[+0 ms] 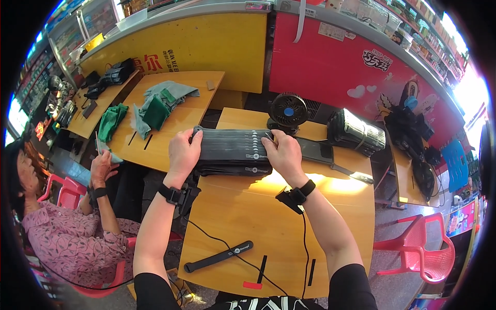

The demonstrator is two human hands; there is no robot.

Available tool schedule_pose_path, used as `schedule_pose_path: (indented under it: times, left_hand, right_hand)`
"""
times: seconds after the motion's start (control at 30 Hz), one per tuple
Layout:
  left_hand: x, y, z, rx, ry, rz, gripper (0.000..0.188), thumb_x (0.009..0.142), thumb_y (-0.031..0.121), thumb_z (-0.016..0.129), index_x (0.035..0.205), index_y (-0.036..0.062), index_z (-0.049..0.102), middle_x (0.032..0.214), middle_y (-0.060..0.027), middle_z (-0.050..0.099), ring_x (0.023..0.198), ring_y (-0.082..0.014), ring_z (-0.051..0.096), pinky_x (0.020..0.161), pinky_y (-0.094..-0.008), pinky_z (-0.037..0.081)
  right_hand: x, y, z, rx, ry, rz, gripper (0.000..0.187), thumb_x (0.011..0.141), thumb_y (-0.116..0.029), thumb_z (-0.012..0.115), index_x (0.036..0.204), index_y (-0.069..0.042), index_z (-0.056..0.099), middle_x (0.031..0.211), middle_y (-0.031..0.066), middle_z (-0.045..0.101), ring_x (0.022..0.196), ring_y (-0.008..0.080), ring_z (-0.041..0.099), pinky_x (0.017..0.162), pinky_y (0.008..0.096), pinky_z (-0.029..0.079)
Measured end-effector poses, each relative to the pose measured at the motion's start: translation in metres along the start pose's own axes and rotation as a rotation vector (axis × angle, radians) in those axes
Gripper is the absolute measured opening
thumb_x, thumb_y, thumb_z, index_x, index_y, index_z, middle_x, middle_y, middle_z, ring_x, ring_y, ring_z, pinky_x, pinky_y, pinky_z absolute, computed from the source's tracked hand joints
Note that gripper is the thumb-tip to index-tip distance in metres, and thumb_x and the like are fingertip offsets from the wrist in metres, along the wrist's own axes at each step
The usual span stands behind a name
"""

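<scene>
Both my hands hold a row of flat black straps point(226, 146) edge to edge, raised a little at the far side of the wooden table. My left hand point(184, 154) is closed on their left end, thumb on top. At the right end my right hand point(284, 156) pinches them with thumb and fingers. Beneath them lies a further pile of black straps point(235, 169), partly hidden. One loose black strap point(221, 257) with a rounded end lies alone near the table's front left. Each of my wrists wears a black band with a small device.
A black fan point(288, 111) stands at the table's far edge. Right of my hands are a dark phone-like slab point(316, 151) and a plastic-wrapped bundle point(356, 132). Black cables cross the table. A person point(77, 232) sits at left, near green and grey cloths point(157, 106). A red chair point(418, 250) stands right.
</scene>
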State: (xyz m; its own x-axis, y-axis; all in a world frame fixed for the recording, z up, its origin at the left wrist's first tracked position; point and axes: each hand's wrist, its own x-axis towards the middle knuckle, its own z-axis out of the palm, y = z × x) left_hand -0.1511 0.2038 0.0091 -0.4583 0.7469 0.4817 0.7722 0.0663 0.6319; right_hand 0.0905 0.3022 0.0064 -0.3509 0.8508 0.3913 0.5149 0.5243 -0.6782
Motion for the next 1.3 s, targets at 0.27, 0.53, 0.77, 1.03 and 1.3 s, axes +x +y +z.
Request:
schedule_pose_path:
  times: [0.27,0.53,0.77,1.03,1.3]
  left_hand:
    - [0.002,-0.018,0.006,-0.043,0.045,0.006,0.025,0.09,0.022,0.061,0.086,-0.0008,0.069,0.072,-0.0211,0.063,0.071,-0.0315,0.059,0.064,-0.0382,0.045]
    - [0.009,-0.036,0.014,-0.486,-0.043,-0.214,0.027,0.089,0.021,0.066,0.087,-0.006,0.071,0.069,-0.0064,0.066,0.063,-0.0062,0.054,0.059,-0.027,0.044]
    - [0.007,-0.031,0.006,-0.201,-0.026,-0.133,0.04,0.087,0.022,0.067,0.12,-0.0011,0.061,0.091,-0.0105,0.065,0.082,-0.0193,0.061,0.072,-0.0317,0.048]
    - [-0.004,0.035,-0.001,0.532,-0.14,0.501,0.044,0.092,0.039,0.057,0.13,0.0153,0.055,0.133,-0.0131,0.049,0.122,-0.0337,0.044,0.089,-0.0559,0.041]
    - [-0.011,0.026,0.005,0.43,-0.287,0.422,0.043,0.095,0.043,0.05,0.129,0.0172,0.055,0.115,-0.011,0.054,0.106,-0.0334,0.049,0.081,-0.0492,0.046]
  right_hand:
    - [-0.007,0.003,0.007,-0.019,0.077,-0.055,0.032,0.085,-0.024,0.068,0.107,0.0,0.064,0.066,0.0141,0.061,0.061,0.0302,0.061,0.058,0.0388,0.046]
    - [-0.009,0.003,0.007,-0.004,0.083,-0.049,0.033,0.085,-0.022,0.068,0.109,0.0,0.063,0.064,0.0136,0.059,0.057,0.0274,0.06,0.055,0.037,0.045]
    - [-0.008,0.0,0.007,0.047,0.106,-0.048,0.036,0.085,-0.021,0.069,0.114,-0.002,0.061,0.064,0.013,0.059,0.057,0.0274,0.06,0.056,0.0366,0.045]
    - [-0.009,0.001,0.0,-0.055,0.07,-0.081,0.032,0.086,-0.021,0.064,0.114,-0.005,0.061,0.084,0.0165,0.064,0.072,0.0365,0.064,0.061,0.0431,0.049]
    - [-0.013,-0.025,0.0,-0.344,0.246,-0.459,0.027,0.081,-0.005,0.063,0.107,-0.005,0.065,0.119,0.0103,0.06,0.104,0.029,0.058,0.082,0.0404,0.045]
